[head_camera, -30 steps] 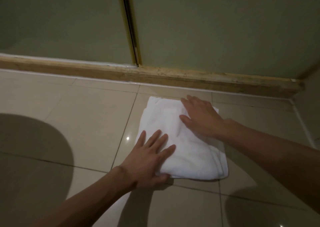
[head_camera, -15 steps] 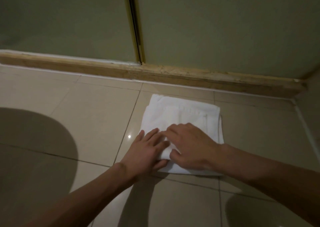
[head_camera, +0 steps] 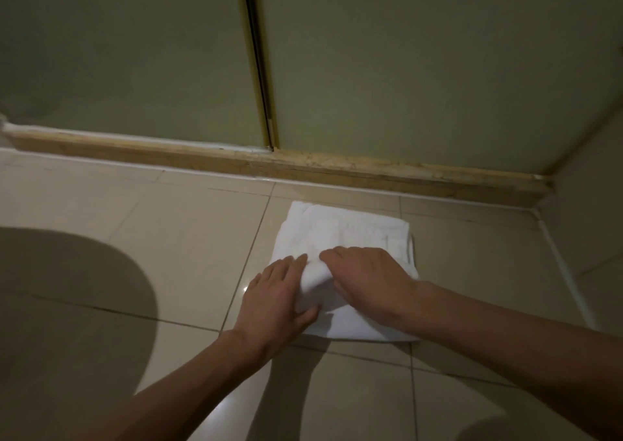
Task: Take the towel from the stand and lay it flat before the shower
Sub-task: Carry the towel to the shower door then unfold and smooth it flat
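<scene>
A white towel (head_camera: 350, 235), folded into a thick rectangle, lies on the beige tiled floor just in front of the shower's glass doors (head_camera: 387, 69). My left hand (head_camera: 279, 292) and my right hand (head_camera: 367, 278) meet over the towel's near left part. Both pinch a raised fold of its top layer, which bulges up between them. The far half of the towel lies flat and uncovered.
A worn stone threshold (head_camera: 303, 167) runs along the foot of the shower doors, a hand's width beyond the towel. A wall corner (head_camera: 573, 238) closes the floor at the right. A large round shadow (head_camera: 67, 305) covers the tiles at the left.
One second ago both hands lay flat and apart on the towel. My right hand has come back toward me to meet the left, and together they have gathered up a fold.
</scene>
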The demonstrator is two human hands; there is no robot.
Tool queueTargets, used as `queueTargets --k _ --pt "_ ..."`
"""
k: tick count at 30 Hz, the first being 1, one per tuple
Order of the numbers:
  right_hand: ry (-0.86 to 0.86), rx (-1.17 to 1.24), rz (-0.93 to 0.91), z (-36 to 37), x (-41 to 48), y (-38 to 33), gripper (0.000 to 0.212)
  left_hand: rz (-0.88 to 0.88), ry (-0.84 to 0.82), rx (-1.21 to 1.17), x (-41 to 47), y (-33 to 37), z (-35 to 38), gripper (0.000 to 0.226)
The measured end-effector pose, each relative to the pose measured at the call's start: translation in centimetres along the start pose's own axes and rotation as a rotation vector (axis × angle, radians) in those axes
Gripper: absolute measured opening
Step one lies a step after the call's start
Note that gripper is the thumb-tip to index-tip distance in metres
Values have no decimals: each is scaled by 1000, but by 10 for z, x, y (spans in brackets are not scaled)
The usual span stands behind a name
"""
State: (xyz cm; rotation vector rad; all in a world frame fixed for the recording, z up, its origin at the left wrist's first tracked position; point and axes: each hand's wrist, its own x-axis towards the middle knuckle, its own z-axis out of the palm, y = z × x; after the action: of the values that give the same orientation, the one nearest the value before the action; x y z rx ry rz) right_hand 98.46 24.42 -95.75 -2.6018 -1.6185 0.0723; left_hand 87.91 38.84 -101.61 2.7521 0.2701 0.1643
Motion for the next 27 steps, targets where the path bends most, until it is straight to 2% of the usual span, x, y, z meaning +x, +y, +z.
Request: queueTargets --k 2,5,9,12,15,18,23,25,27 --pt "15 20 31 -8 2 3 32 -83 12 -32 -5 1 1 92" --pt "76 45 72 -20 2 7 33 -170 52 -122 -12 1 1 99" --pt "214 57 124 -36 2 20 34 -241 137 -283 -14 8 -1 97" --pt "274 34 150 -48 1 29 36 -331 119 -332 -9 17 2 93" --pt "315 17 160 -61 -6 41 38 -343 117 -363 0 24 6 84" --pt "345 13 199 -73 -15 55 36 -266 171 -333 15 27 0 75" --pt "417 19 298 -81 -33 80 37 -31 268 -20 52 24 -39 50" --pt "412 3 324 -79 -43 87 37 83 277 118 62 24 -53 47" --pt "385 -24 326 -72 -54 90 37 154 279 148 66 25 -60 46"
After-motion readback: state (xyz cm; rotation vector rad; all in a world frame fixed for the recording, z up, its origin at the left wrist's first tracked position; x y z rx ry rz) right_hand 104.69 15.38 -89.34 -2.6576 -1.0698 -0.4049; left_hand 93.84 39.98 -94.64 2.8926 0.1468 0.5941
